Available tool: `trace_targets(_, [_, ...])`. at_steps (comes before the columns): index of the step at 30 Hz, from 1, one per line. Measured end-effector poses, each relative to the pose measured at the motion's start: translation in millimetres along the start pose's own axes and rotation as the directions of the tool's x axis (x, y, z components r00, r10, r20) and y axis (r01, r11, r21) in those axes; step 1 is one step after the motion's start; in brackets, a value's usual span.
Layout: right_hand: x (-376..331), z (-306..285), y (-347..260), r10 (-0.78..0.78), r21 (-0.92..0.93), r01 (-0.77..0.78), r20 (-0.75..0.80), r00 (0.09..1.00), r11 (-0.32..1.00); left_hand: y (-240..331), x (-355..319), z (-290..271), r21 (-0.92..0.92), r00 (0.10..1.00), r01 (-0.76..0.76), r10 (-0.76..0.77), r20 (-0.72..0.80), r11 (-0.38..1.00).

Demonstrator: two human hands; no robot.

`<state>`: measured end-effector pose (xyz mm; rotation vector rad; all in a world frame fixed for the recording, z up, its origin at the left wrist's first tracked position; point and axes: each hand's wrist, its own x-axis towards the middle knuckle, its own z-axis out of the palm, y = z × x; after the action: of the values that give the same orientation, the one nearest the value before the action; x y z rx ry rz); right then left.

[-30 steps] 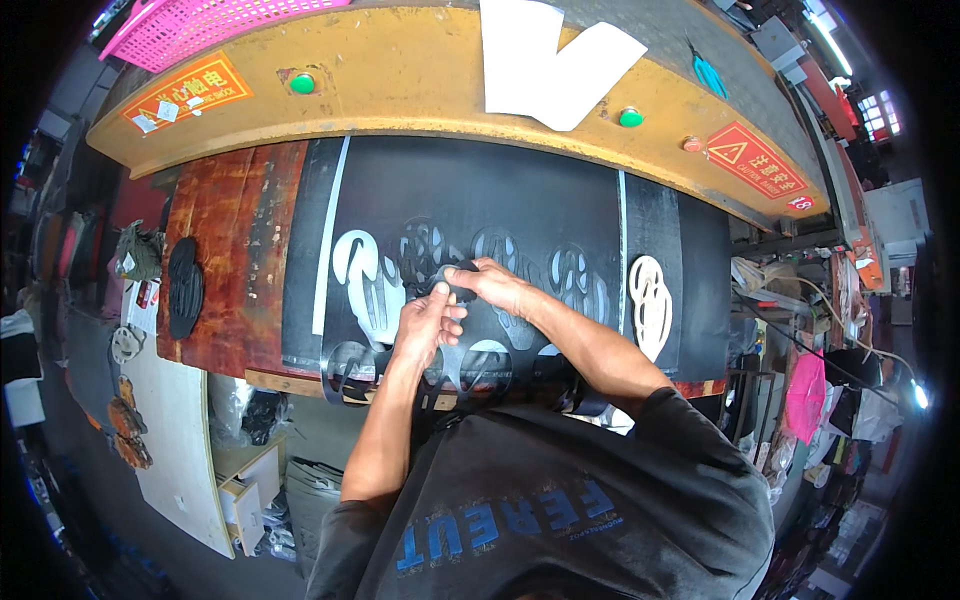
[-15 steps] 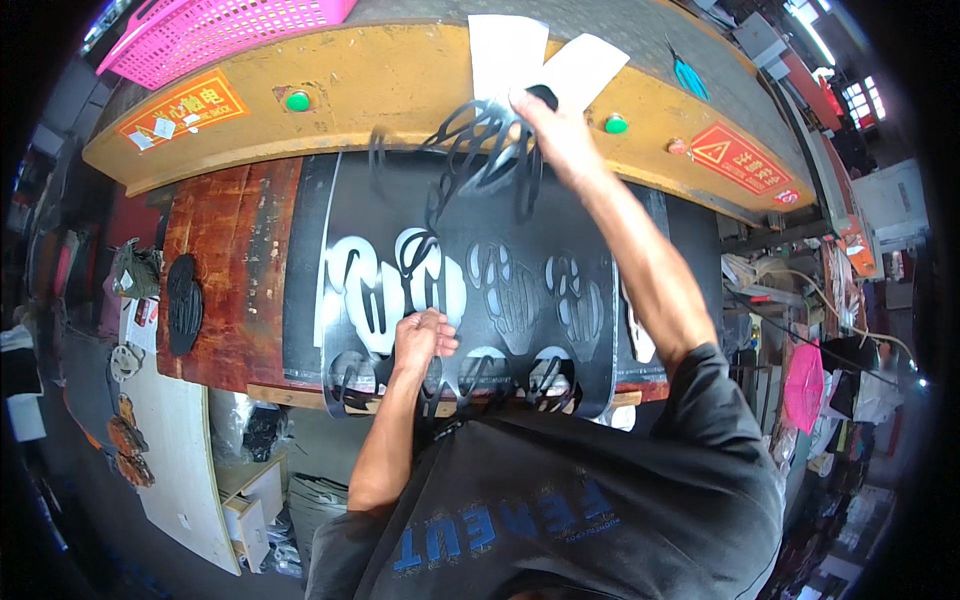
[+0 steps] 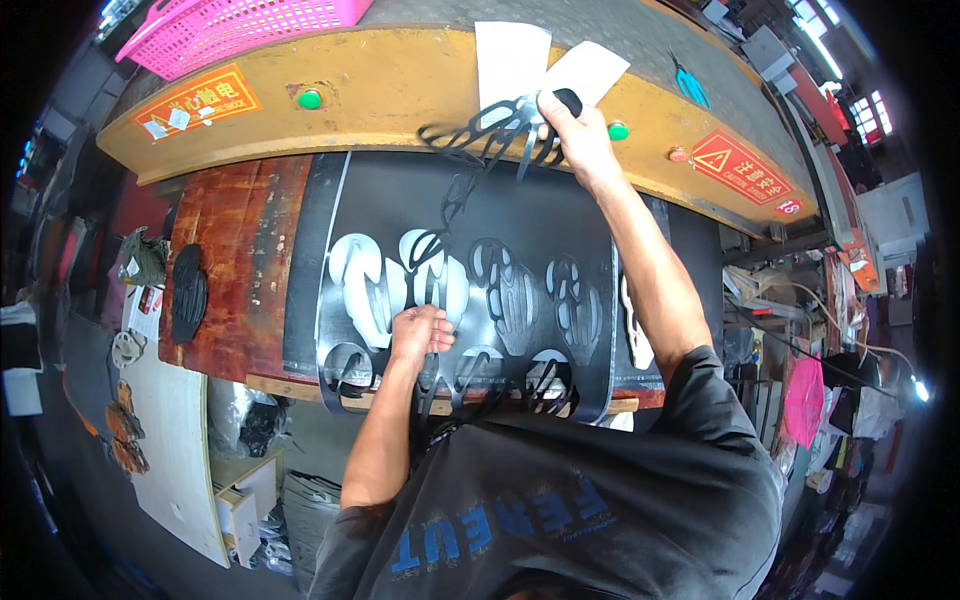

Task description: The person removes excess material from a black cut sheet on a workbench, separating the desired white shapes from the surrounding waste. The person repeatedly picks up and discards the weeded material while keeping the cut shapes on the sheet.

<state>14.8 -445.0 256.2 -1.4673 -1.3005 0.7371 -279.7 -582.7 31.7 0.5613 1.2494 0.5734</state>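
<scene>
My right hand (image 3: 580,130) is raised at the far side, closed on a bunch of thin black looped cut-out pieces (image 3: 490,130) that dangle to its left. A large black sheet (image 3: 385,195) lies below, with rows of sole-shaped outlines cut in it. Two outlines at the left show white through their openings; two at the right still have dark material inside. Over the second white outline, a looped black strip (image 3: 428,248) sticks up. My left hand (image 3: 422,335) rests low at that outline, fingers curled; whatever they grip is hidden.
A yellow machine beam (image 3: 400,90) with green buttons (image 3: 310,99) crosses the far side. White papers (image 3: 512,65) hang over it. A pink basket (image 3: 230,35) and teal snips (image 3: 690,85) sit beyond. Black sole-shaped pieces (image 3: 188,293) lie on the reddish-brown board (image 3: 240,230) at left.
My right hand has shifted slightly right, and the dangling black pieces swing up and left. A thin black piece hangs in the air below them. My left hand stays nearly in place.
</scene>
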Motion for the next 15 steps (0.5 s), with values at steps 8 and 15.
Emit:
trace_targets(8, [-20.0,-1.9,18.0,-0.054,0.127,0.028,0.204,0.977,0.992,19.0,-29.3,-9.1,0.225,0.951,-0.181,0.229,-0.208,0.957])
trace_targets(15, [-41.8,-22.4,29.0,0.015,0.228,-0.078,0.264,0.964,0.971,95.4,22.0,-36.8,0.632,0.767,-0.564,0.621,0.161,0.532])
